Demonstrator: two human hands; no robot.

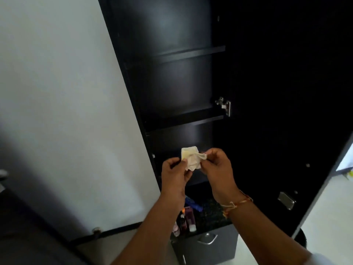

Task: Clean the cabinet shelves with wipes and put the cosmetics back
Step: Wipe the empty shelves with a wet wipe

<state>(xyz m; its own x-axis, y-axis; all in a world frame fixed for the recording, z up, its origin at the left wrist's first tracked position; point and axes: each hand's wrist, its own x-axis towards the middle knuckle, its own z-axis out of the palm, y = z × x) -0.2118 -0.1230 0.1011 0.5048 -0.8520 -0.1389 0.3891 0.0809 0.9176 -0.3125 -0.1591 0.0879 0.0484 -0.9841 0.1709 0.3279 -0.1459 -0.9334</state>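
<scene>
wipe (193, 159): crumpled, we hold it before the cabinet shelves (183, 119)
left hand (174, 175): fingers pinch wipe
right hand (216, 169): fingers pinch wipe
cosmetics (186, 219): on surface below
risk: pulling too hard could tear wipe

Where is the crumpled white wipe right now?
Head view, centre: the crumpled white wipe is pinched between the left hand and right hand, in front of the open black cabinet.

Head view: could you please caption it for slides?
Left hand and right hand pinch a crumpled wipe before the black cabinet.
</scene>
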